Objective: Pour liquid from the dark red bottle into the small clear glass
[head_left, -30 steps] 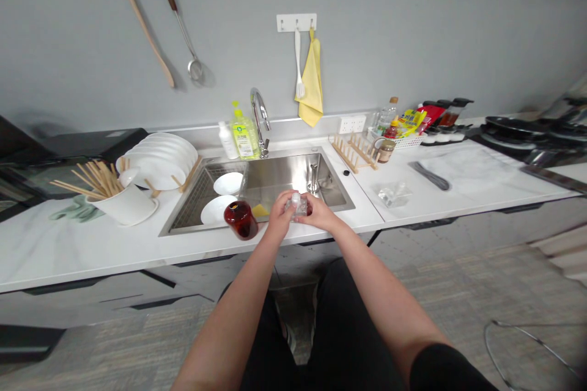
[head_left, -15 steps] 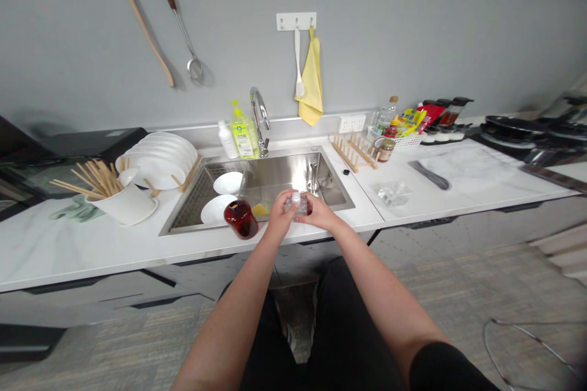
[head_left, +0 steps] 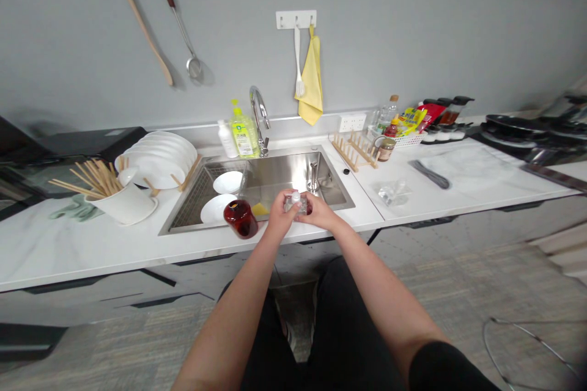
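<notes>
Both of my hands are closed around a small clear bottle with a white top, at the front edge of the sink. My left hand wraps its left side, and my right hand grips its right side. The fingers cover much of the bottle's body. Just left of my left hand, a dark red-brown glass bottle stands on the counter with its mouth uncovered. A yellow sponge lies in the sink behind it.
White bowls sit in the sink's left part, below the faucet. Plates and a chopstick holder stand left. A wooden rack, a crumpled clear plastic bag and a dark cable are on the right.
</notes>
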Demonstrator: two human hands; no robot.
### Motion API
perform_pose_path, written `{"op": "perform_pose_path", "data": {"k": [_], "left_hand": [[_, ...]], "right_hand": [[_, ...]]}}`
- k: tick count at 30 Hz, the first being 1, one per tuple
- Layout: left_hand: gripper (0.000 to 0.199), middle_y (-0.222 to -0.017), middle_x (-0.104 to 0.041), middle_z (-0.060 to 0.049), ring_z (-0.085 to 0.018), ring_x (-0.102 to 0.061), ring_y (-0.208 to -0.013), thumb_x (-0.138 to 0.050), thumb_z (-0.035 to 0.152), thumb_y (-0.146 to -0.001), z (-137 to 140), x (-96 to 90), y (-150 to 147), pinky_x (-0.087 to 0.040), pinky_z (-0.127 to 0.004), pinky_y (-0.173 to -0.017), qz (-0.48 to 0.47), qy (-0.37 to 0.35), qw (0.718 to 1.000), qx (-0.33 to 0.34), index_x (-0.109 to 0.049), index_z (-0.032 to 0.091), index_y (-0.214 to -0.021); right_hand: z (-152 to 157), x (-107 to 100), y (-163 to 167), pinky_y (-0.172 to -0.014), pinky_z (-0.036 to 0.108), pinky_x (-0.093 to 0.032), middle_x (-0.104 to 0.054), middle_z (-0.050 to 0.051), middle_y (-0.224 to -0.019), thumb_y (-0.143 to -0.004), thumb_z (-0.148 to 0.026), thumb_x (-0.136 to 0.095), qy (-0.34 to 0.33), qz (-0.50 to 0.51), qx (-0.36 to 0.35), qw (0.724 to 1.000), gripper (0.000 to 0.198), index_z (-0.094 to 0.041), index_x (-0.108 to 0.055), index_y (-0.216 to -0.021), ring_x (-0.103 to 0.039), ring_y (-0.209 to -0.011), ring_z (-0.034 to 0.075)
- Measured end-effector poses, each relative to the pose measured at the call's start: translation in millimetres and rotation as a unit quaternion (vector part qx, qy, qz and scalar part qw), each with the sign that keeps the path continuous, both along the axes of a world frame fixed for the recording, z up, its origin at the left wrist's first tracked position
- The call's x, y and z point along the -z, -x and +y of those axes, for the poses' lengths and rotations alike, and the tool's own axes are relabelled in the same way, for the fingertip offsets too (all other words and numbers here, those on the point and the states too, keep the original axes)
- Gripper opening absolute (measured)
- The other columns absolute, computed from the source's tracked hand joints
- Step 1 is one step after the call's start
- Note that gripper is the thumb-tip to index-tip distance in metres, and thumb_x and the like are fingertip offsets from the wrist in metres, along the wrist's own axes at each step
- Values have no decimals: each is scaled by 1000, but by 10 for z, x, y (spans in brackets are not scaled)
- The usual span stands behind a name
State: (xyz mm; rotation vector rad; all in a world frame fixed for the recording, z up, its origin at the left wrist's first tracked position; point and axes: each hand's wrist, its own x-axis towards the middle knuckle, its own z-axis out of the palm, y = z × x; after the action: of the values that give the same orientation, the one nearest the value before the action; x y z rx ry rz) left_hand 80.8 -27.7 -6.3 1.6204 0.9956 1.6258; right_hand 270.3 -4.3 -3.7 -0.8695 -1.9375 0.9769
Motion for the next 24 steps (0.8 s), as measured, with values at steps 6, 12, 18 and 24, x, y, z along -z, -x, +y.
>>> {"op": "perform_pose_path", "data": {"k": [6,12,18,24], "left_hand": [[40,-130,-76,-12,-31,-72,-124,-80,51,-96,-38,-23,28,-55,-49,-114,4,-5,1000,12,-78,24,-125],[35,-130,-76,-12,-32,-70,-128,-77,54,-100,-40,-55,47,-52,-50,-117,7,-26,999,22,-81,24,-118],[48,-133,-76,-12,-31,-72,-126,-82,52,-95,-28,13,20,-55,-48,-113,-57,2,997,46,-71,25,-134],[31,-130,-74,-11,-32,-69,-128,-76,49,-100,-38,-35,47,-51,-50,-118,0,-24,999,25,-80,25,-118]], "right_hand": [[-5,7,5,-79,33,-54,-77,5,-111,-77,-48,-99,3,-3,6,1000,66,-22,-69,-131,-68,-89,22],[-2,8,5,-80,34,-55,-77,5,-112,-75,-48,-100,12,8,2,1000,69,-23,-68,-131,-69,-92,23],[-16,-12,0,-81,33,-55,-77,5,-114,-76,-46,-99,11,6,-1,1000,68,-23,-69,-131,-69,-93,23],[19,55,1,-83,35,-57,-76,6,-114,-75,-49,-100,7,25,-8,1000,69,-22,-68,-130,-70,-94,24]]}}
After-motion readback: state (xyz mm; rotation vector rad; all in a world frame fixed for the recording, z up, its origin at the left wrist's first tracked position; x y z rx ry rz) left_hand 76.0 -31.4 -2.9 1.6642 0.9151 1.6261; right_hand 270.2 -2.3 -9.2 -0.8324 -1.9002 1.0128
